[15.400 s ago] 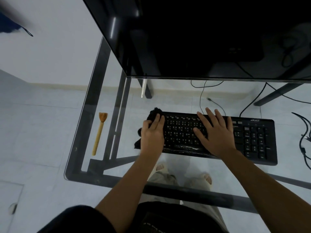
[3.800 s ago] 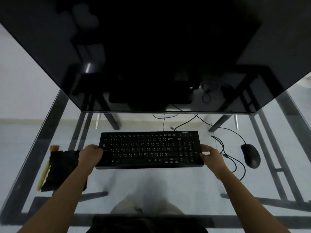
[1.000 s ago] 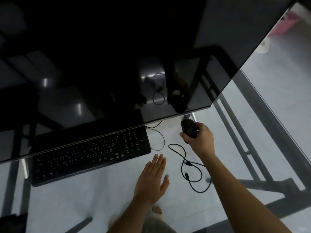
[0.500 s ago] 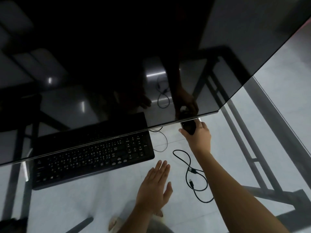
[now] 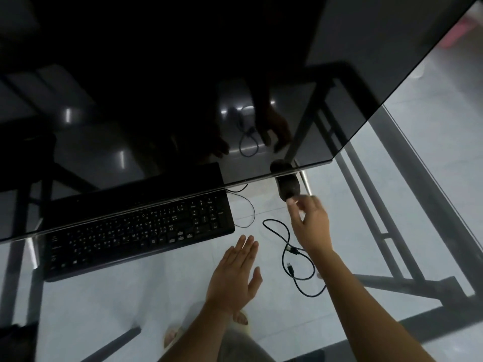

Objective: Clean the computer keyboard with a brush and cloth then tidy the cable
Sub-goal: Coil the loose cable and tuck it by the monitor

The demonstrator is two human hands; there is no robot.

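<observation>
The black keyboard [image 5: 138, 231] lies on the glass table [image 5: 104, 296], its far edge under the monitor's lower rim. A thin cable [image 5: 249, 210] runs from its right end. A thicker black cable [image 5: 286, 244] lies in loose loops to the right, its plug [image 5: 289, 267] free on the glass. My left hand [image 5: 235, 278] hovers flat with straight fingers, just right of the keyboard's near corner. My right hand [image 5: 311, 226], blurred and with loosely curled fingers, is just short of a black mouse [image 5: 287, 188] and holds nothing. Brush and cloth are out of clear view.
A large dark monitor [image 5: 183, 87] fills the upper view and reflects my hands and the cable. Dark table frame bars [image 5: 392, 231] run along the right under the glass. My feet [image 5: 237, 320] show through the glass. A dark shape [image 5: 15, 340] sits at the bottom left corner.
My right hand gripped the mouse and carried it to the monitor's lower edge; now the fingers have come off it and drawn back a little. My left hand stays flat.
</observation>
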